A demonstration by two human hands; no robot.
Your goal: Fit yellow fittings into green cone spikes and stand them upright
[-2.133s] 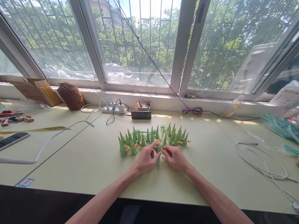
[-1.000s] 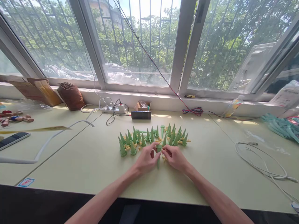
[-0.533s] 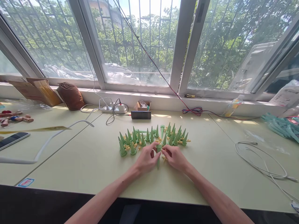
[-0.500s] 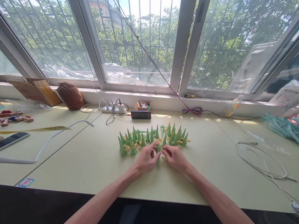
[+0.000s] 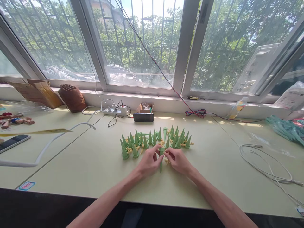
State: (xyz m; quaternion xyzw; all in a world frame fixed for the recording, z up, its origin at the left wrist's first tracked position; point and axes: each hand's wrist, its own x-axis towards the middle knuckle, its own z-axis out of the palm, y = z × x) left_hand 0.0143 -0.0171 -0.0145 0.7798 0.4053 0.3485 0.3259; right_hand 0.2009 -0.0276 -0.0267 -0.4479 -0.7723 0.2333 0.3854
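Observation:
Over the middle of the table, my left hand [image 5: 149, 161] is closed on a green plant watering spike [image 5: 161, 166], thumb and fingers around its wide collar, tip pointing down toward me. My right hand [image 5: 178, 161] pinches at the collar's right side; a bit of pale yellow shows at its fingertips, seemingly a small valve, mostly hidden. Several more green spikes [image 5: 135, 152] stand points up just beyond, with small yellow valves among or on them. One spike [image 5: 165, 133] is turned tip down. A few loose yellow valves [image 5: 167, 161] lie under my right hand.
Behind the spikes, a black phone [image 5: 143, 117] leans on a small cardboard box [image 5: 149, 108]. A power strip [image 5: 122, 110] and cables lie by the sill. White cable [image 5: 268, 171] coils at right, near teal plastic bags [image 5: 286, 128]. Another phone [image 5: 14, 142] rests far left.
Both hands keep the same place and grip on the spike. The teal plastic at the far right has shifted shape, and fingers at the right edge have gone from view.

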